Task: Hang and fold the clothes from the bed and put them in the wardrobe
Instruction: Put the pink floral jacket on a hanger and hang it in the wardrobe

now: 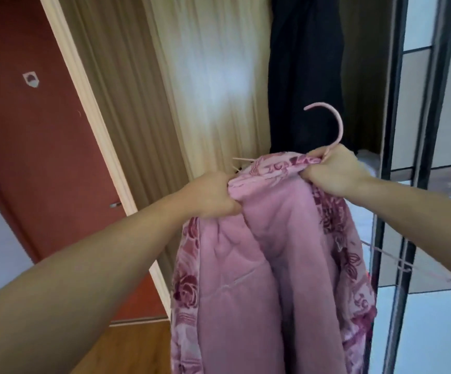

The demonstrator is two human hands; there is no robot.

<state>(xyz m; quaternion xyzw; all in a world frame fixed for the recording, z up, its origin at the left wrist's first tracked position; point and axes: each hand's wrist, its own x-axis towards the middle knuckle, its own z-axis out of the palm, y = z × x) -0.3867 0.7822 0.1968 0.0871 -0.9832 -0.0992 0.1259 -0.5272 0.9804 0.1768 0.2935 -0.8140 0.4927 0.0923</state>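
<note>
While hands point(272, 184) grip collar, pink garment point(267, 279) hangs between, below.

Both arms reach fwd and up, bare forearms. Left hand point(213, 194) fisted, fingers curled tight in a grip. Right hand point(335, 171) also clenched (knuckles up), wrist bent, slightly higher than left.
</note>
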